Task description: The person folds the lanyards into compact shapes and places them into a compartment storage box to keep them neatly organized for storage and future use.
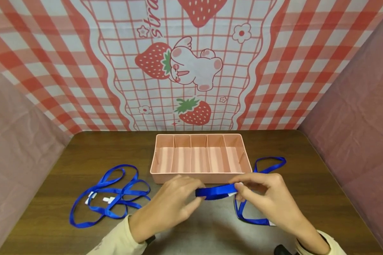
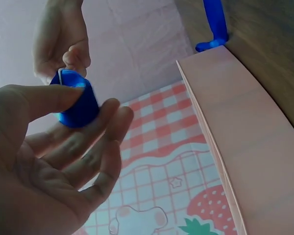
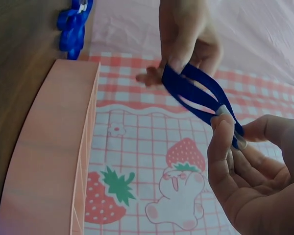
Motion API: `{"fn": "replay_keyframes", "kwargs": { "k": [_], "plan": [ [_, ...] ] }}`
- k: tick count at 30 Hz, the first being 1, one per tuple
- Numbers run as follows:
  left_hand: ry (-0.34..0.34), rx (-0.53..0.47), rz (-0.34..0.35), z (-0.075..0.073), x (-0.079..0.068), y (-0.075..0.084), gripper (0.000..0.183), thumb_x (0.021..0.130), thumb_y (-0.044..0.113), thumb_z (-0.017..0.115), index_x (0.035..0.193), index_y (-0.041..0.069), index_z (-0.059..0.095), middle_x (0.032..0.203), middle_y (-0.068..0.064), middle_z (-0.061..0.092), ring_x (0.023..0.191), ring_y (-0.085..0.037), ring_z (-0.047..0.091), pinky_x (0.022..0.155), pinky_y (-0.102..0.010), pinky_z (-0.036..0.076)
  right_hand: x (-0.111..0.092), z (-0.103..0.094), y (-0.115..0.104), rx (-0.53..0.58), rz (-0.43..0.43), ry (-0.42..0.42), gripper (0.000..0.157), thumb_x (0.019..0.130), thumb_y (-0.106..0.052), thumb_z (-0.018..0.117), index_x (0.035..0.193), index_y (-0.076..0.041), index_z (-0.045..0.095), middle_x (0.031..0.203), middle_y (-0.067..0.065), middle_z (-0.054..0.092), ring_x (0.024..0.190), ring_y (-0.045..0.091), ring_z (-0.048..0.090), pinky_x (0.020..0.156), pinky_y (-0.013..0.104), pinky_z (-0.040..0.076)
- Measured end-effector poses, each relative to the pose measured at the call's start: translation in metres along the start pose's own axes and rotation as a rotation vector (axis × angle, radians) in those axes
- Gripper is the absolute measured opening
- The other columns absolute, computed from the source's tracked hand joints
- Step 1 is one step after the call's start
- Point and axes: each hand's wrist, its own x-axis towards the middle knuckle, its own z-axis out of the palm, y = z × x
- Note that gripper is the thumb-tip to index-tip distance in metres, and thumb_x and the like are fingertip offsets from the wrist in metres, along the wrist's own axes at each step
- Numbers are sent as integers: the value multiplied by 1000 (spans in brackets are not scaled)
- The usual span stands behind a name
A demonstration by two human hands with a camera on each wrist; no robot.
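Note:
A blue lanyard, folded into a short flat loop, stretches between both hands in front of the pink tray. My left hand pinches its left end, the thumb lying over the ribbon and the other fingers behind it. At the opposite end my right hand pinches the ribbon between thumb and fingers. A white end piece shows at the right fingertips. In the right wrist view the ribbon layers bow apart in the middle.
The pink divided tray stands behind the hands on the brown table. Loose blue lanyards with white pieces lie in a tangle at the left. More blue ribbon lies beneath and behind the right hand. A strawberry-print cloth hangs behind the table.

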Motion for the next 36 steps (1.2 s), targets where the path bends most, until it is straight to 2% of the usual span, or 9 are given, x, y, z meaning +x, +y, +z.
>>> {"fn": "replay_keyframes", "kwargs": {
  "k": [7,11,15,18,21,24,29,33,36],
  "plan": [
    [80,-189,-11,-6,-6,0,11,90,13,74,94,15,65,87,10,66,81,-4,61,73,-22,52,-5,-9,0,18,83,-29,18,91,2,68,104,-10,74,76,-1,72,65,16,70,61,28,57],
    [153,-274,44,-7,-9,0,9,92,10,70,98,13,64,86,7,65,81,-4,60,72,-19,53,-8,-10,1,52,98,-46,18,91,3,68,104,-9,74,77,2,72,64,17,69,60,30,57],
    [249,-220,116,-7,-10,1,9,91,4,66,97,11,64,82,6,62,76,-6,57,69,-16,49,-10,-7,1,100,71,-47,20,90,7,67,104,-6,74,81,6,72,64,17,69,59,31,57],
    [278,-177,128,-8,-12,2,13,84,2,64,93,12,62,80,8,58,72,-5,54,67,-15,44,-10,-5,1,117,45,-31,22,89,9,67,104,-5,74,84,6,73,65,17,70,58,31,57],
    [234,-191,94,-9,-15,3,17,79,4,66,89,15,58,78,10,55,72,-3,53,67,-17,42,-11,-2,0,119,40,-18,22,88,9,68,103,-6,75,86,5,73,68,17,71,59,31,58],
    [141,-238,33,-9,-17,2,20,82,11,71,91,18,54,81,11,54,74,-3,53,68,-19,44,-12,0,0,124,46,-21,23,88,10,68,102,-6,75,88,5,73,70,17,72,61,32,59],
    [-9,-305,-28,-7,-12,4,36,88,27,77,111,17,51,99,9,60,87,-4,57,77,-17,48,-12,3,2,146,49,-64,23,89,10,66,102,-6,75,83,5,71,66,14,68,57,31,57],
    [-93,-247,-26,-1,-4,9,54,88,35,77,131,16,50,105,9,62,94,-4,59,84,-22,48,-9,5,2,153,43,-95,23,90,9,65,103,-8,74,79,3,69,63,13,66,55,31,55],
    [-121,-190,-19,5,1,14,52,90,38,74,132,15,55,104,10,65,93,-2,58,84,-23,47,-6,5,0,154,56,-124,22,92,6,65,103,-10,74,79,3,69,62,14,66,55,32,56]
  ]
}}
